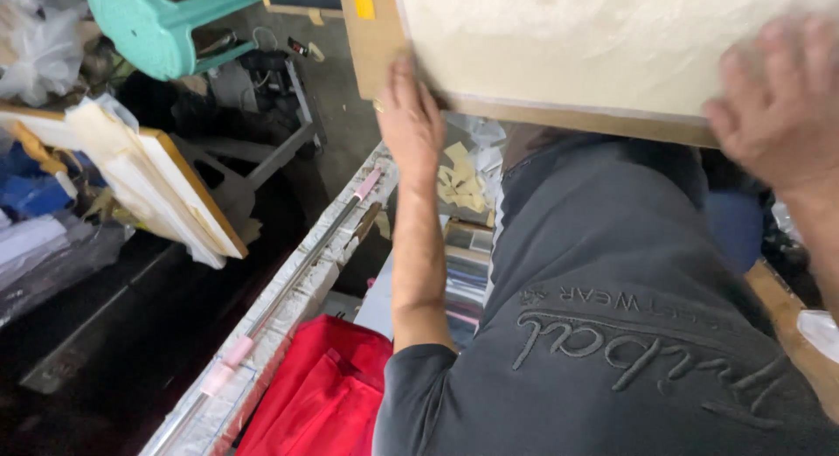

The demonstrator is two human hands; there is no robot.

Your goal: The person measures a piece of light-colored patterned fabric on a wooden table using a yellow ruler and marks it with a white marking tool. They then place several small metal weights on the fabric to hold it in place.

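Currently: framed panel (612,49), broad, stiff, likely light; my left hand (409,115) and right hand (778,106) grip its lower edge, fingers spread.

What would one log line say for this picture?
left hand: grips board edge | right hand: holds other edge, blurred | below: red bag

Board (559,62) sat across the top of frame, left hand (409,115) on its lower left edge, right hand (778,106) at its right edge (blurred). Stool (157,23) upper left. Stacked panels (166,189) at left. Rod (288,290) ran diagonally along the bench edge (297,312), bag (319,390) below it at bottom centre.
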